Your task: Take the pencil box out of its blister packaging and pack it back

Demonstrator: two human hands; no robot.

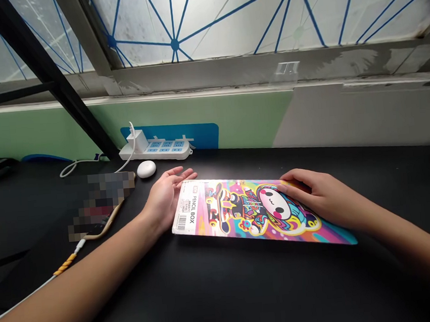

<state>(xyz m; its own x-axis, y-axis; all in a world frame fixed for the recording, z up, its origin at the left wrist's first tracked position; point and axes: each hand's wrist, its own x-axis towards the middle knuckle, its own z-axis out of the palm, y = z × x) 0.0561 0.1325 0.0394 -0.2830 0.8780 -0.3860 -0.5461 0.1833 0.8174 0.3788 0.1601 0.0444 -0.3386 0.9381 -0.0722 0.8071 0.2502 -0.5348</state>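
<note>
Our left forearm (79, 286) nearest, lying across black desktop (225, 294). Left hand (166, 199) open, palm turned up, no grip, its edge beside barcode end of flat printed pencil box (249, 213). Right hand (320, 195) spread on box's other end, fingers lightly curved — resting, not clasping. Box between hands; uneven pressure could skid it. Left of left hand, yellow-sleeved cable (65, 264) — could snag wrist.

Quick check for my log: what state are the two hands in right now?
Left hand: open, palm beside the pencil box, not holding it.
Right hand: open, fingers resting on the box.
</note>
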